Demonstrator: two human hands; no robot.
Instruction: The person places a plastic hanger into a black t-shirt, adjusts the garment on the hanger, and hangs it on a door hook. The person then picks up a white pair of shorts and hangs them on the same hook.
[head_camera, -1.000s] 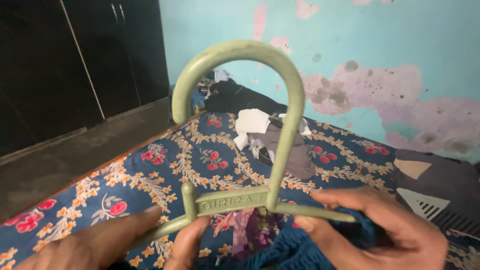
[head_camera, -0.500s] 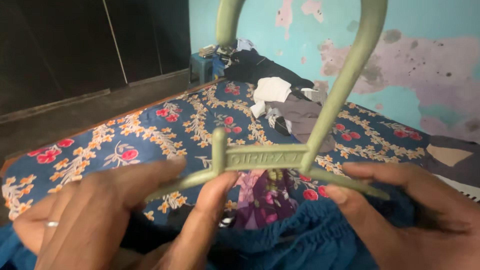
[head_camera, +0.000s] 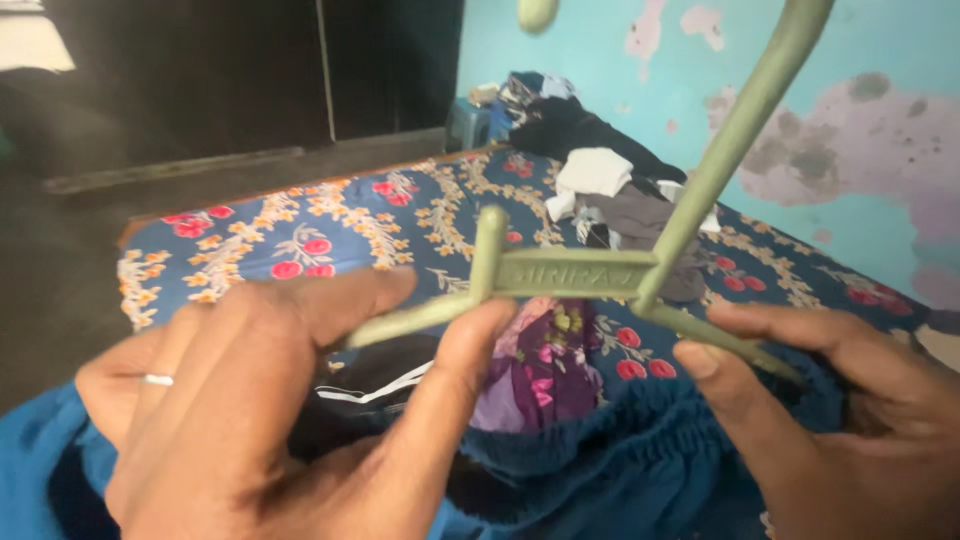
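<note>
My left hand (head_camera: 270, 400) pinches the left arm of a pale green plastic hanger (head_camera: 590, 275) between thumb and forefinger. A ring shows on one finger of that hand. My right hand (head_camera: 830, 410) grips the hanger's right arm together with the gathered waistband of a dark blue garment (head_camera: 620, 470). The hanger's big hook rises to the upper right and runs out of the frame. The blue cloth hangs below both hands and hides my lap.
A blue bedsheet with red and orange flowers (head_camera: 300, 240) covers the bed ahead. A purple patterned cloth (head_camera: 535, 375) lies just behind the hanger. A heap of dark, white and grey clothes (head_camera: 610, 170) sits by the peeling turquoise wall (head_camera: 860, 130). Dark cupboard doors (head_camera: 230, 70) stand at left.
The hanger and both hands have come closer and higher in view. My left hand has shifted its pinch onto the left arm, and more blue cloth shows.
</note>
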